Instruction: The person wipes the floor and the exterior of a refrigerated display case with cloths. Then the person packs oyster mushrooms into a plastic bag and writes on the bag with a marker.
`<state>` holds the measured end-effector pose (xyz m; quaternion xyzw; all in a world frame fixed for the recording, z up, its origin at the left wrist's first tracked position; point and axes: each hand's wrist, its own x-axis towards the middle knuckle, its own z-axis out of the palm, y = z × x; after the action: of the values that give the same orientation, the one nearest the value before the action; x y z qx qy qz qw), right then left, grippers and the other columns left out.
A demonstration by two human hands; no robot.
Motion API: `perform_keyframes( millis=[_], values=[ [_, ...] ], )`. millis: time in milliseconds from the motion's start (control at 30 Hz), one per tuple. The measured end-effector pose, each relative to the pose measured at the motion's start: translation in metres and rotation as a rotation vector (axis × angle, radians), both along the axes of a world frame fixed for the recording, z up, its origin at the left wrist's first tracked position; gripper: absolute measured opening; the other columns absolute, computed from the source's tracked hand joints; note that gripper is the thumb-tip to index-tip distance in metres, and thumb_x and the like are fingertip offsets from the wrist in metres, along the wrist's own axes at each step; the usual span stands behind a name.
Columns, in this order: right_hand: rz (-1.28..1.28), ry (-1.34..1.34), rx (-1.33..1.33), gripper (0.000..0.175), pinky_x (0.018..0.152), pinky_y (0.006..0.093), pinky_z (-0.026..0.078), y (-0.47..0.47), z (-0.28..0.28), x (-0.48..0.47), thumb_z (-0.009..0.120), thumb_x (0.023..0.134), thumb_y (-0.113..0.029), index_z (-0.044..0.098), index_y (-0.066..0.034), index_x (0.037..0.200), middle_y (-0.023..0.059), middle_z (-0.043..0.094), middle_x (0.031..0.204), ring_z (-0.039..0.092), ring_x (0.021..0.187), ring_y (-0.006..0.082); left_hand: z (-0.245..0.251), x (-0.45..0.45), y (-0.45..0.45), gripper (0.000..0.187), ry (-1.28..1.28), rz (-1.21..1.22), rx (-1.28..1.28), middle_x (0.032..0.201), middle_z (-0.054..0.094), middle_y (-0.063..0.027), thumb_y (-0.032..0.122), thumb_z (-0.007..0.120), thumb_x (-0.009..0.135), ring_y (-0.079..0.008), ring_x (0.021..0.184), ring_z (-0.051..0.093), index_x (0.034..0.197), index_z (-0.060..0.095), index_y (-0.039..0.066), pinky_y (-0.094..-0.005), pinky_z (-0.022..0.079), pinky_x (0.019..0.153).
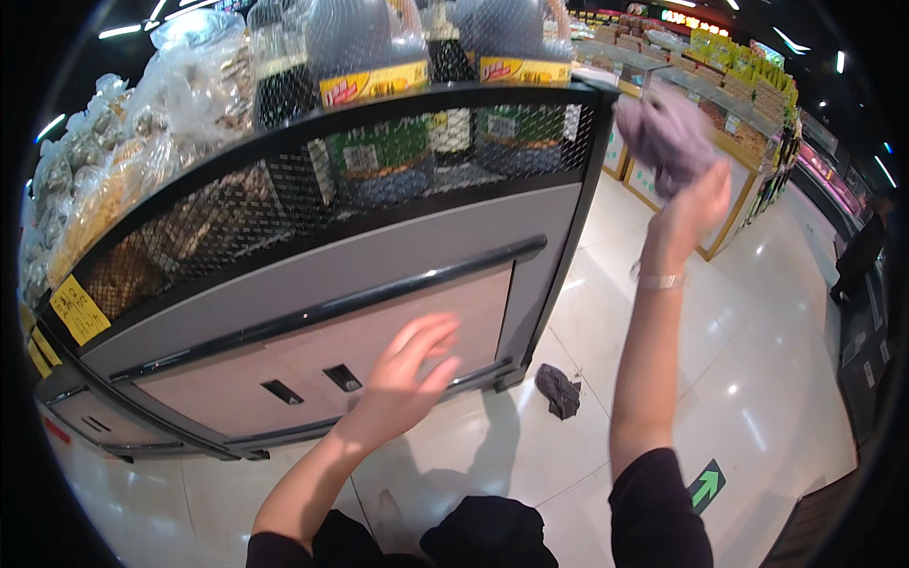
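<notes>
My right hand (692,209) is raised at the right, gripping a mauve cloth (667,138) that is blurred by motion. It is held up past the right end of a grey store display stand (454,234). My left hand (412,376) hovers in front of the stand's pale lower panel (298,355), holding nothing, its fingers apart and slightly curled. Along that panel runs a glossy black rail (341,305). A dark crumpled cloth (559,390) lies on the floor by the stand's right foot.
Large bottles (369,42) and clear plastic bags of dry goods (163,121) fill the stand's top behind black mesh. Shelves of packaged goods (731,85) stand beyond the aisle. A person in dark clothing (863,245) is at the far right. The tiled floor (717,369) bears a green arrow (706,486).
</notes>
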<state>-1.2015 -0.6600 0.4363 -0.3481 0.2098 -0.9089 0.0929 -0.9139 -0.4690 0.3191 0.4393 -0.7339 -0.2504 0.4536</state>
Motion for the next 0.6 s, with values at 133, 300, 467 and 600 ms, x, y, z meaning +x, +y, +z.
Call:
perform_keyframes(
  millis=[133, 300, 467, 600],
  values=[
    [0.423, 0.002, 0.237, 0.037, 0.071, 0.0274, 0.051, 0.089, -0.082, 0.061, 0.044, 0.109, -0.034, 0.062, -0.0018, 0.101, 0.0056, 0.066, 0.092, 0.063, 0.08, 0.0129, 0.002, -0.061, -0.042, 0.066, 0.107, -0.25, 0.016, 0.157, 0.027, -0.019, 0.016, 0.057, 0.101, -0.0299, 0.137, 0.045, 0.158, 0.024, 0.009, -0.0409, 0.042, 0.11],
    [1.121, -0.137, 0.312, 0.025, 0.079, 0.0286, 0.057, 0.118, -0.12, 0.072, 0.05, 0.107, -0.023, 0.062, -0.001, 0.107, 0.0084, 0.069, 0.1, 0.068, 0.088, 0.0151, -0.025, -0.07, -0.064, 0.046, 0.106, -0.075, 0.07, 0.126, 0.056, -0.0154, 0.011, 0.062, 0.095, -0.0254, 0.115, 0.059, 0.139, 0.051, 0.003, -0.0356, 0.05, 0.09],
    [1.167, -0.23, 0.409, 0.021, 0.079, 0.0288, 0.055, 0.105, -0.131, 0.058, 0.05, 0.106, -0.02, 0.059, -0.0016, 0.11, 0.0073, 0.067, 0.101, 0.066, 0.089, 0.0152, -0.029, -0.046, -0.057, 0.017, -0.304, 0.352, -0.134, 0.092, 0.063, -0.0072, 0.009, 0.069, 0.08, -0.0341, 0.084, 0.063, 0.095, 0.06, 0.005, -0.046, 0.051, 0.068],
    [1.044, -0.289, 0.348, 0.017, 0.083, 0.0289, 0.054, 0.085, -0.133, 0.066, 0.055, 0.104, -0.017, 0.055, -0.0026, 0.112, 0.006, 0.065, 0.102, 0.065, 0.094, 0.0146, -0.009, -0.046, -0.062, 0.027, -0.295, 0.537, -0.6, 0.094, 0.06, -0.0128, -0.004, 0.065, 0.074, -0.034, 0.085, 0.062, 0.099, 0.063, 0.006, -0.0418, 0.051, 0.07]
  ],
)
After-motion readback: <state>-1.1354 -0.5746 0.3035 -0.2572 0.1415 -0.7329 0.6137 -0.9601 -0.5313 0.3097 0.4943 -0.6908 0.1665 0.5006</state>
